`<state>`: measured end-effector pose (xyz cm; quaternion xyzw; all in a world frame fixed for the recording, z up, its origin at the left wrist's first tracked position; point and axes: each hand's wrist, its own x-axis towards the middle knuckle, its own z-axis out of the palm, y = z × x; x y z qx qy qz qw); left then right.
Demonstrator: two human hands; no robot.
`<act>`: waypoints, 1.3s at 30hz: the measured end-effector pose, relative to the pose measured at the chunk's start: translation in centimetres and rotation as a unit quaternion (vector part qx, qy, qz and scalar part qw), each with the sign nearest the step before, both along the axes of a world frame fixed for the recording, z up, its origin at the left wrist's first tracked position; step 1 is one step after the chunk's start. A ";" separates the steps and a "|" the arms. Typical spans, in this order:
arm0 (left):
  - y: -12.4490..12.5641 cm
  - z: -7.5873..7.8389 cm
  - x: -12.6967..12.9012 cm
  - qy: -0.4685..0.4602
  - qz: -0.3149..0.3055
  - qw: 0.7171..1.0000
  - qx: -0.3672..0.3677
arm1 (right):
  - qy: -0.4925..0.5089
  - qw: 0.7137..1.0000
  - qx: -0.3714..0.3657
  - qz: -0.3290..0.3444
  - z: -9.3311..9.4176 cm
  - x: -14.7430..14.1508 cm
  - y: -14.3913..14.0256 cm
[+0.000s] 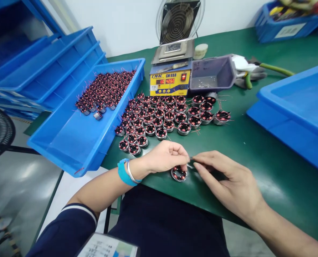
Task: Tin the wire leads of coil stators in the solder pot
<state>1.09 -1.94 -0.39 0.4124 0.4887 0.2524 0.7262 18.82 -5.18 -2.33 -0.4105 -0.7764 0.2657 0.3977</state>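
A tilted blue tray (76,142) is seen holding a heap of wound coils (107,89). A coil ring (179,173) at the table (268,150) edge is pinched by the left hand (165,157); its wire is gripped by the right hand (228,182). The grey bin (211,73) contents cannot be made out; the right-hand blue tray (303,103) is cut off

The left arm wears a dark navy sleeve (68,225) with a white stripe at the cuff (pushed up near the elbow), a bright blue wristband (123,173) and a thin silver bangle (131,175). The right forearm is bare.
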 end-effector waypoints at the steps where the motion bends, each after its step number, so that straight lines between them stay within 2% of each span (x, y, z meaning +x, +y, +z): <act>1: 0.0 -0.1 0.0 -0.002 0.000 1.000 0.001 | 0.000 1.000 0.002 0.003 0.0 0.0 0.0; 8: 0.0 0.0 0.0 -0.004 -0.005 1.000 0.001 | -0.005 1.000 0.019 -0.015 -0.3 0.2 -0.2; 22: 0.2 0.2 0.0 -0.001 -0.032 0.999 -0.009 | -0.008 0.998 0.056 0.004 -0.7 0.1 -0.3; 28: 0.3 -0.1 -0.3 -0.007 -0.054 0.999 -0.001 | -0.043 0.995 0.087 -0.017 -0.8 0.1 -0.1; 30: 0.3 -0.3 -0.5 -0.014 -0.067 0.998 0.008 | -0.034 0.998 0.054 -0.011 -0.6 0.0 0.1; 32: 0.2 -0.5 -0.6 -0.024 -0.080 0.996 0.021 | -0.002 0.998 -0.061 0.014 -0.2 -0.2 0.3; 33: 0.2 -0.6 -0.6 -0.027 -0.086 0.996 0.026 | 0.024 0.988 -0.148 0.036 0.0 -0.3 0.4; 35: 0.2 -0.8 -0.7 -0.028 -0.097 0.994 0.034 | 0.073 0.941 -0.317 0.089 0.3 -0.3 0.6; 36: 0.2 -0.9 -0.8 -0.028 -0.102 0.994 0.036 | 0.085 0.920 -0.367 0.112 0.4 -0.3 0.7; 37: 0.2 -0.9 -0.8 -0.029 -0.104 0.993 0.037 | 0.083 0.915 -0.375 0.122 0.5 -0.1 0.7; 38: 0.2 -1.0 -0.8 -0.032 -0.106 0.993 0.036 | 0.066 0.932 -0.339 0.115 0.5 0.1 0.7; 39: 0.2 -1.0 -0.8 -0.036 -0.107 0.993 0.036 | 0.033 0.959 -0.265 0.097 0.4 0.3 0.7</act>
